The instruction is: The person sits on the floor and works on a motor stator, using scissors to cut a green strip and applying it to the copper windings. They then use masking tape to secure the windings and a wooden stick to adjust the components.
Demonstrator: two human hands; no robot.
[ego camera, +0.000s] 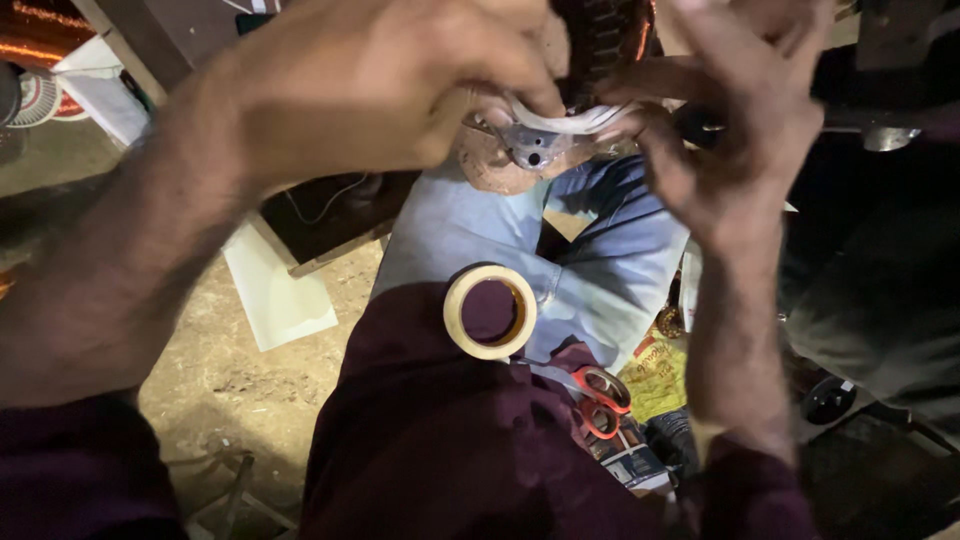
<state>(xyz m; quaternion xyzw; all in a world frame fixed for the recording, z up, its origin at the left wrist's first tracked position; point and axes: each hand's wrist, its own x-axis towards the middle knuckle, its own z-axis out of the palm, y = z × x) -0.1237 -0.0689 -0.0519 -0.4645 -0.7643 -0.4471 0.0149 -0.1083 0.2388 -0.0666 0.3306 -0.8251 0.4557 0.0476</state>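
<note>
The left hand [370, 90] fills the upper left of the view, closest to the camera, its forearm running down to a dark maroon sleeve. Its grip is pressed together on a bundle of white wires [575, 120], thumb and forefinger pinching it. The right hand [740, 130] faces it from the right, fingers half spread and curled, their tips at the other end of the same bundle; whether they clamp it I cannot tell. The wires run roughly left to right between the two hands, their long axis almost level, just above a small grey metal part [535, 148] that sits against a knee in pale blue trousers [590, 260]. The hands hide most of what lies behind the wires. On the lap, well below, a roll of cream tape [490, 311] lies flat. Red-handled scissors [600, 398] rest near it, to its lower right. A white sheet [275, 290] lies on the dirt floor [230, 380].
</note>
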